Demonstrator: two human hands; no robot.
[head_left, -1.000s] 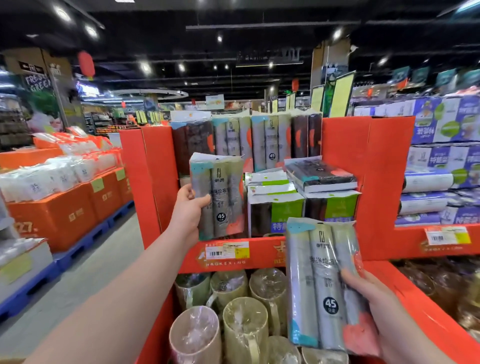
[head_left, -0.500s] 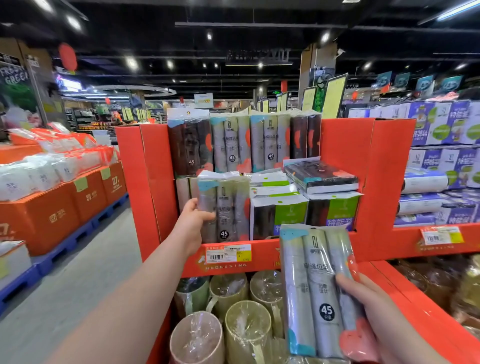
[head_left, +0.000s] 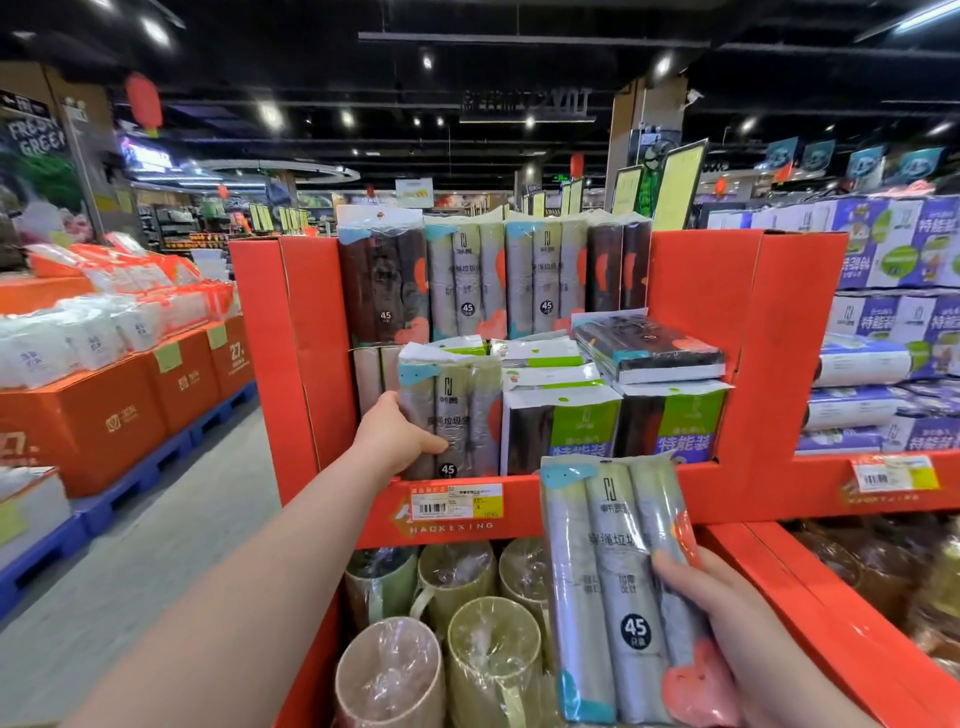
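Here, closest to you, your right hand (head_left: 737, 639) curls round the lower right edge of a clear plastic pack of three grey rolls (head_left: 608, 571), thumb on its front. It holds the pack upright in the air, in front of the red cardboard display shelf (head_left: 753, 488). Just left of it, below the shelf's front lip, stand plastic-wrapped pale green mugs (head_left: 488, 660).

Farther out, your left hand (head_left: 395, 441) grips a second grey three-roll pack (head_left: 457, 415) by its left edge, thumb on the front and fingers hidden behind. That pack stands upright at the left front of the shelf, its bottom just behind the lip, above the white and yellow price label (head_left: 457, 501). Beside it to the right are green-labelled packs of dark rolls (head_left: 561, 426), with a flat black pack (head_left: 649, 348) lying on top of them. Behind, a row of upright grey and black roll packs (head_left: 467, 280) lines the back.
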